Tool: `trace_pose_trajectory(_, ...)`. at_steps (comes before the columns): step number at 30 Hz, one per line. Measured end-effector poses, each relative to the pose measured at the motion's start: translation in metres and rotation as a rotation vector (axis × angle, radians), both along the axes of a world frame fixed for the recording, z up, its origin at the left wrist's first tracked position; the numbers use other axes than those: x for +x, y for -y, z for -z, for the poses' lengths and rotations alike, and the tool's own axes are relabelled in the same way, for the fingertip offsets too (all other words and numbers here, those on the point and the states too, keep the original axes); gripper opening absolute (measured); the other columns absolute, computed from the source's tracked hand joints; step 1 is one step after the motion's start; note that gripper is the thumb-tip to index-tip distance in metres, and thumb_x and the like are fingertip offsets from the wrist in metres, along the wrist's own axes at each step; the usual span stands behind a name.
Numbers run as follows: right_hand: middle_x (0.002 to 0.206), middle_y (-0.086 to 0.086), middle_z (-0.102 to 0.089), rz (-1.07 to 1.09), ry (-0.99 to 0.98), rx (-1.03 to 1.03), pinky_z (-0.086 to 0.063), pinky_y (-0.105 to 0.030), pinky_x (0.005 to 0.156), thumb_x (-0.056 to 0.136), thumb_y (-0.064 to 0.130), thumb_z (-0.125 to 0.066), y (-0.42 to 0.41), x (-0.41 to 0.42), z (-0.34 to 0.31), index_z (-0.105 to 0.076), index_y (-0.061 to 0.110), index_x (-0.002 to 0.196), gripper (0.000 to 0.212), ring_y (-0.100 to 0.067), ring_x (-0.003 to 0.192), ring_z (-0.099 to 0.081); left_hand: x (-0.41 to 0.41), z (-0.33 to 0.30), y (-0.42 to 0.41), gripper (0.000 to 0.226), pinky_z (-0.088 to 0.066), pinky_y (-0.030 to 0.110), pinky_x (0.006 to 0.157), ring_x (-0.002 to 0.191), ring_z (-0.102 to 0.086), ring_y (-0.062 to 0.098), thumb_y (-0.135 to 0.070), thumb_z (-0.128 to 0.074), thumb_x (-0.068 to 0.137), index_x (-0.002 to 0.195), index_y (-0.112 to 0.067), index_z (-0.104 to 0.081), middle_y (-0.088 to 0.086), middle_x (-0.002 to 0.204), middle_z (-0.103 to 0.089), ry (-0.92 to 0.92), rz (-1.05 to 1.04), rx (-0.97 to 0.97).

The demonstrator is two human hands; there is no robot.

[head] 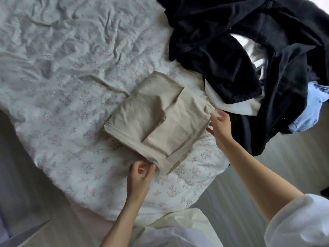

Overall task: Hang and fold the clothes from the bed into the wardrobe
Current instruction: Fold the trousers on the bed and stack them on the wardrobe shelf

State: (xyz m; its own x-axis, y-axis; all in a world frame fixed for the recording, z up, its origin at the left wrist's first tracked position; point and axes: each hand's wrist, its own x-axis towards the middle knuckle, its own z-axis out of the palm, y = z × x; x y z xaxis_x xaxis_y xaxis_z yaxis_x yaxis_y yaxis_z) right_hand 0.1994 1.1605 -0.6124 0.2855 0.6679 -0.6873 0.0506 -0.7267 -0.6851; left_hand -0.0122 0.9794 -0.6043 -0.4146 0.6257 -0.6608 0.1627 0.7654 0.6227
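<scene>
So on the far left there's just the rumpled floral duvet (67, 72) covering the bed, nothing on that part of it. My left hand (140, 177) is down at the near corner of the folded beige garment (156, 118), fingers curled in with thumb and fingertips close together right at the fabric edge; it looks like I'm pinching that corner, though it's a bit blurry. The beige piece itself sits flat on the duvet, folded into a rough rectangle with one layer lapped over another. My right hand (219, 124) is at its right edge, fingers spread and relaxed, touching or just beside the cloth, not gripping anything. Past that, on the right side of the bed, is the heap of black clothes (231, 41) with something white (236, 106) poking out underneath and a bit of light blue denim (309, 107) at the far right edge.
</scene>
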Motion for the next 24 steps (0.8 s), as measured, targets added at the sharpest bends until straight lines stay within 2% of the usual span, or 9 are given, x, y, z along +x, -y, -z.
trace_pose_trajectory(2,0.123,0.002,-0.042,-0.019,-0.077,-0.061,-0.047,-0.039,0.096,0.094,0.039,-0.051,0.023,-0.010,-0.005,-0.024,0.014,0.145,0.063,-0.018,0.113,-0.049,-0.017,-0.009,-0.017,0.053,-0.046,0.036,0.086,0.103,-0.050,0.021,-0.053,-0.062,0.077,0.112,-0.016,-0.051,0.001,0.113,-0.046,-0.073,-0.225,0.057)
trace_pose_trajectory(4,0.123,0.007,-0.038,-0.045,-0.100,-0.083,-0.043,-0.041,0.100,0.092,0.050,-0.048,0.045,-0.028,-0.006,-0.023,0.017,0.145,0.067,-0.015,0.114,-0.043,-0.036,-0.020,-0.047,0.060,-0.040,0.041,0.098,0.118,-0.042,0.025,-0.048,-0.058,0.084,0.128,-0.010,-0.044,0.006,0.125,-0.039,-0.220,-0.310,0.142)
trace_pose_trajectory(8,0.116,0.005,-0.054,0.075,-0.175,-0.109,-0.047,-0.038,0.096,0.085,0.044,-0.063,0.080,-0.068,-0.002,-0.043,0.012,0.125,0.055,-0.016,0.110,-0.053,-0.074,-0.023,-0.125,0.076,-0.023,0.045,0.109,0.134,-0.029,0.027,-0.061,-0.049,0.078,0.139,-0.018,-0.036,0.008,0.145,-0.035,-0.397,0.084,0.114)
trace_pose_trajectory(11,0.117,0.003,-0.056,0.178,-0.207,-0.110,-0.046,-0.033,0.095,0.082,0.039,-0.069,0.090,-0.085,0.002,-0.044,0.013,0.124,0.056,-0.016,0.110,-0.055,-0.088,-0.014,-0.175,0.084,-0.030,0.034,0.106,0.132,-0.037,0.022,-0.058,-0.062,0.076,0.143,-0.017,-0.032,0.006,0.145,-0.039,-0.219,0.386,-0.011)
trace_pose_trajectory(13,0.120,0.005,-0.055,0.210,-0.241,-0.079,-0.045,-0.031,0.094,0.081,0.037,-0.071,0.088,-0.087,0.003,-0.040,0.016,0.127,0.059,-0.015,0.112,-0.054,-0.093,-0.009,-0.194,0.070,-0.035,0.025,0.096,0.117,-0.047,0.014,-0.042,-0.068,0.083,0.140,-0.014,-0.037,0.000,0.135,-0.049,-0.013,0.446,-0.077)
trace_pose_trajectory(15,0.124,0.006,-0.052,0.196,-0.248,-0.045,-0.044,-0.031,0.096,0.081,0.033,-0.071,0.083,-0.089,0.003,-0.036,0.020,0.131,0.062,-0.013,0.114,-0.052,-0.098,-0.002,-0.206,0.066,-0.041,0.026,0.094,0.108,-0.054,0.013,-0.036,-0.071,0.081,0.137,-0.016,-0.042,-0.003,0.127,-0.056,0.105,0.446,-0.115)
trace_pose_trajectory(18,0.123,0.005,-0.049,0.144,-0.133,-0.042,-0.042,-0.036,0.101,0.081,0.033,-0.069,0.072,-0.099,-0.003,-0.029,0.019,0.133,0.067,-0.017,0.114,-0.050,-0.102,0.004,-0.219,0.071,-0.048,0.036,0.097,0.103,-0.062,0.016,-0.032,-0.080,0.071,0.132,-0.017,-0.048,0.001,0.119,-0.064,0.137,0.437,-0.116)
trace_pose_trajectory(20,0.116,0.003,-0.051,0.085,-0.003,-0.040,-0.043,-0.038,0.095,0.082,0.034,-0.064,0.065,-0.104,-0.011,-0.028,0.017,0.130,0.062,-0.022,0.111,-0.052,-0.096,0.000,-0.223,0.061,-0.051,0.036,0.092,0.096,-0.065,0.016,-0.027,-0.084,0.067,0.120,-0.014,-0.058,0.004,0.112,-0.067,0.093,0.432,-0.069)
trace_pose_trajectory(24,0.120,-0.004,-0.054,-0.116,0.362,0.107,-0.046,-0.041,0.083,0.087,0.030,-0.053,0.053,-0.118,-0.037,-0.017,0.017,0.138,0.065,-0.032,0.102,-0.056,-0.066,-0.040,-0.200,0.059,-0.039,0.032,0.080,0.110,-0.056,0.029,-0.030,-0.077,0.075,0.121,-0.005,-0.049,0.012,0.121,-0.059,-0.271,0.393,0.098)
